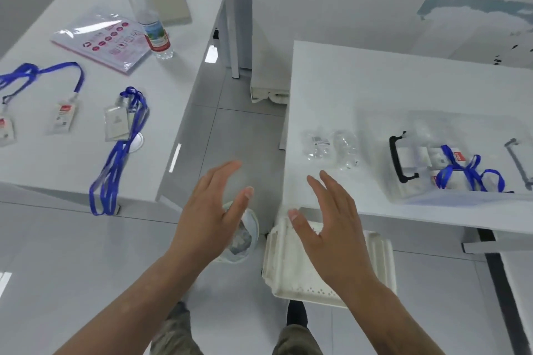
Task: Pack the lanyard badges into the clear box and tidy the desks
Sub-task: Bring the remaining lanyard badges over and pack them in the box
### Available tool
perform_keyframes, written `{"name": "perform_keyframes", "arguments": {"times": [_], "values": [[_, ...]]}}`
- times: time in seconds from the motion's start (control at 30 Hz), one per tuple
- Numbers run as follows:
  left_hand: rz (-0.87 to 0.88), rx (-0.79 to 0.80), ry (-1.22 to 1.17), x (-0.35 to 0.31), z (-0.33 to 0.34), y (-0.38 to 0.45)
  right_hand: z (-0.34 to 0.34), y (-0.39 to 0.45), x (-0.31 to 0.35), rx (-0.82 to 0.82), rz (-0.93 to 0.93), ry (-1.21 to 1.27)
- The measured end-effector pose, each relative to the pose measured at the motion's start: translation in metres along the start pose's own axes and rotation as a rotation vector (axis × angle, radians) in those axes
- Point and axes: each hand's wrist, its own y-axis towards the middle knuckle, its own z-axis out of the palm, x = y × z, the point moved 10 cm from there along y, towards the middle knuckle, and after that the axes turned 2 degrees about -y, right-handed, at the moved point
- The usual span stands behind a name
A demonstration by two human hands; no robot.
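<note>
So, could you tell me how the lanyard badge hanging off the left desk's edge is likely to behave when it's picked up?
The strap looks floppy: it droops in loops over the desk edge, so it would probably dangle and swing. The badge seems a thin, light plastic sleeve, likely to trail behind. Pulled by the strap alone, it may slide off the desk.

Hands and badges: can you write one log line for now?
left hand: open, empty | right hand: open, empty | clear box: some badges inside | left desk: badges remain

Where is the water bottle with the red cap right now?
The water bottle stands upright on the left desk, toward its far end in the head view. Its base sits at the corner of a plastic-wrapped printed sheet, in front of a grey pad.
</note>
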Motion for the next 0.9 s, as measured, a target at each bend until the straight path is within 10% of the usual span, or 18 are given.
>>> {"name": "perform_keyframes", "arguments": {"times": [0.9], "values": [[-0.064, 0.043, 0.032, 0.242, -0.243, 0.046, 0.195, 0.069, 0.287, 0.104, 0.060, -0.088]]}}
